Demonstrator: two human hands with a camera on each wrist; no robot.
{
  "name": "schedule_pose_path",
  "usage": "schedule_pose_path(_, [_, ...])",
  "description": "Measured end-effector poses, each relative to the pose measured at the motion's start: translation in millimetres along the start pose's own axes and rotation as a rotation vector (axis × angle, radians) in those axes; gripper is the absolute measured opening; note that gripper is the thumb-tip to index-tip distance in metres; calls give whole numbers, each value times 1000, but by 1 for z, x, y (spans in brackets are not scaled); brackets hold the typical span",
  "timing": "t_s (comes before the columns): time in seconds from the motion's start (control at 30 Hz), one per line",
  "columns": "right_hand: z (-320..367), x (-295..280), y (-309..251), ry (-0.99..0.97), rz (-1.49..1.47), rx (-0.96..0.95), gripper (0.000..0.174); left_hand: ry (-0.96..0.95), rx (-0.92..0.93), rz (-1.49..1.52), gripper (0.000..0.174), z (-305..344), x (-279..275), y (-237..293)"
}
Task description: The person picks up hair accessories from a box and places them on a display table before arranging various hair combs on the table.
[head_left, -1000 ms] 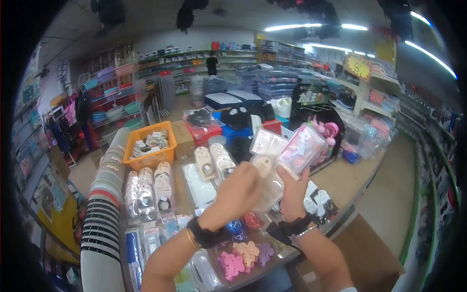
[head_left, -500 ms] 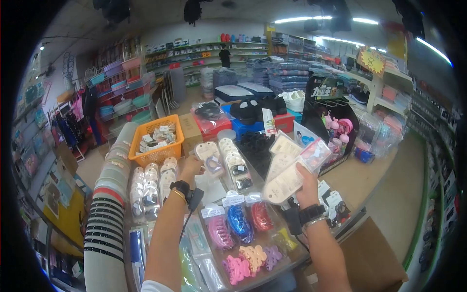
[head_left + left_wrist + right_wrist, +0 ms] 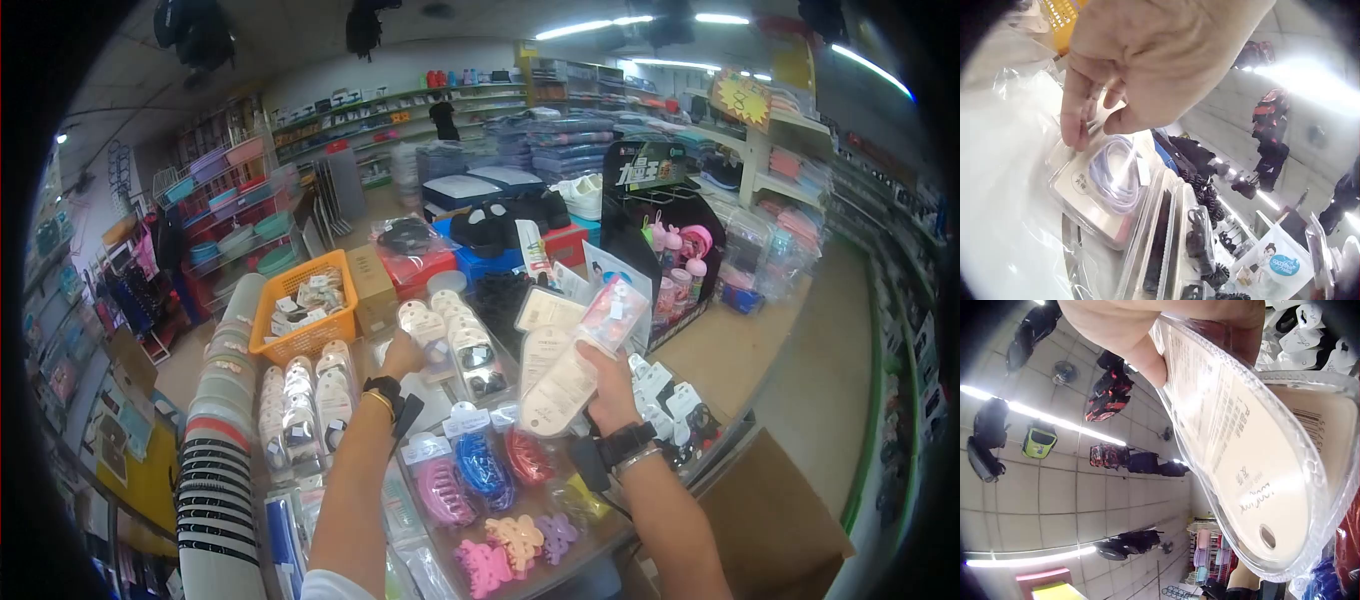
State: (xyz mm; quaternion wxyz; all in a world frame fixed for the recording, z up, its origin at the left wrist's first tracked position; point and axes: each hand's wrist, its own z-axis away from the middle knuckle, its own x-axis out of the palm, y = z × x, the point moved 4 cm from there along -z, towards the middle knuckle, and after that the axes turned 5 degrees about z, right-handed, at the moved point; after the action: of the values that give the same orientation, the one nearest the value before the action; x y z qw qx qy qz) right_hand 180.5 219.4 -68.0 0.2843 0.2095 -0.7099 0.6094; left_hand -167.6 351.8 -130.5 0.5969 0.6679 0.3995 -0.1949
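My left hand [image 3: 403,352] is over the front of a tray row, its thumb and fingers pinching the top of a carded hair tie pack [image 3: 1100,187]. A lavender hair tie [image 3: 1116,178] shows through that pack's clear plastic. Behind it in the left wrist view stand more packs [image 3: 1166,250] with dark hair ties. Several cream-coloured cards in clear plastic packs [image 3: 555,385] are fanned out in my right hand [image 3: 608,385]. Its thumb lies over their edge. The right wrist view shows the back of one card [image 3: 1235,444], with printed text and a hang hole.
Claw clips in blue [image 3: 483,470], pink and red lie in front, with flower-shaped clips [image 3: 515,540] nearer. An orange basket [image 3: 300,345] stands at the left, beside a roll wrapped with headbands [image 3: 215,480]. A black display stand [image 3: 650,230] is at the right, an open cardboard box [image 3: 780,520] below.
My left hand has moved left, away from the packs in my right hand, to the row of hair tie packs. My right hand has turned its packs so the card backs show.
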Motion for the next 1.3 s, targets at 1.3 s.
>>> schedule_pose_path(1.3, [8,16,8,-284,31,212,33,-100,-181,901,48,81,-33,25])
